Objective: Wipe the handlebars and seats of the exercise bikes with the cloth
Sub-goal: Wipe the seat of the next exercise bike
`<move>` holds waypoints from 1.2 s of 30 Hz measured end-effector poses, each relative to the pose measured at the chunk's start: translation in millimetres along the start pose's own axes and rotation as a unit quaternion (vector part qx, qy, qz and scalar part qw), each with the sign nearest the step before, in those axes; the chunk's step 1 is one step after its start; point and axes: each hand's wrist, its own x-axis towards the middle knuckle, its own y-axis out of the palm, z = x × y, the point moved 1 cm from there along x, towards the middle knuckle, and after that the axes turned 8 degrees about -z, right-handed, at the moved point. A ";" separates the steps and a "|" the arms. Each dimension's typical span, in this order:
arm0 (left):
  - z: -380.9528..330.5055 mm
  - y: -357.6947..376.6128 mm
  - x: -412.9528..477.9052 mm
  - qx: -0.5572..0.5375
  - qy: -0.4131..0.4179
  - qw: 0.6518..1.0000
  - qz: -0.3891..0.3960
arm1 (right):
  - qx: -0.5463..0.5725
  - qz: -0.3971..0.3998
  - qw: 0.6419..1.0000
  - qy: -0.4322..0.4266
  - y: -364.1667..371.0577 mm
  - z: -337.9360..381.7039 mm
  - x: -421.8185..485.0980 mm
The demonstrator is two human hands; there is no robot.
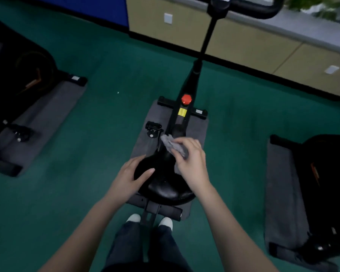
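Note:
A black exercise bike stands in front of me, its black seat (165, 190) just below my hands. My right hand (192, 161) grips a grey cloth (172, 144) and holds it against the narrow front of the seat. My left hand (130, 175) rests on the seat's left side, fingers laid over its edge and thumb on top. The bike's black handlebar (263, 8) curves across the top of the view, above a thin post (208, 36). A red knob (186, 99) and a yellow label sit on the frame.
The bike stands on a grey mat (199, 130) on green carpet. A second bike (28, 75) on its mat is at the left, a third (326, 173) at the right. A beige wall with white sockets runs behind. My feet (149, 220) are by the rear stabiliser.

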 end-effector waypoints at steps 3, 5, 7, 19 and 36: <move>1.5 2.6 -0.7 -0.019 -0.009 1.000 -0.016 | -0.018 0.077 0.995 -0.063 28.1 2.2 25.3; 4.3 4.3 0.7 -0.032 -0.005 0.999 -0.023 | -0.032 0.129 0.987 -0.088 45.1 0.4 36.8; 9.4 6.4 2.8 -0.043 -0.008 0.999 -0.024 | -0.058 0.180 0.976 -0.112 57.1 -5.4 42.8; 28.6 4.5 21.0 -0.103 -0.025 0.994 0.004 | -0.147 0.150 0.969 -0.130 56.1 -18.4 64.9; 37.9 3.9 22.0 -0.147 -0.022 0.989 0.010 | -0.020 -0.064 0.998 -0.007 49.7 -50.7 73.6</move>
